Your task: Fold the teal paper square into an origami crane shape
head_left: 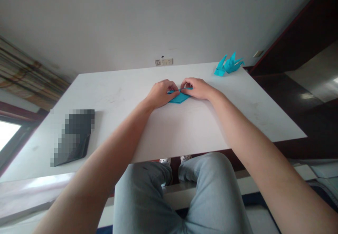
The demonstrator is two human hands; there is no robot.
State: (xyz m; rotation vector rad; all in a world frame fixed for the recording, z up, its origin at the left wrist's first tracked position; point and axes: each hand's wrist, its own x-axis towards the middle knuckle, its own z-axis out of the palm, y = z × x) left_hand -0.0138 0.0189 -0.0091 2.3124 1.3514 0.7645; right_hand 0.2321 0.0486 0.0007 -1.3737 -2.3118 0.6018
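Observation:
A partly folded piece of blue paper (180, 98) lies flat on the white table, its pointed edge toward me. My left hand (163, 92) grips its left side, thumb on top and fingers curled behind. On the right side, my right hand (195, 87) pinches the paper between thumb and bent fingers. Both hands nearly meet at the paper's upper middle, and they hide its side corners. Beyond my right hand, blue origami cranes (229, 66) stand near the table's far right corner.
The white table (118, 121) reaches the wall, where sockets (163, 62) sit just above its far edge. A dark, blurred-out flat object (76, 135) rests at the left. My legs (179, 191) are below the near edge, and a curtain (31, 82) hangs at far left.

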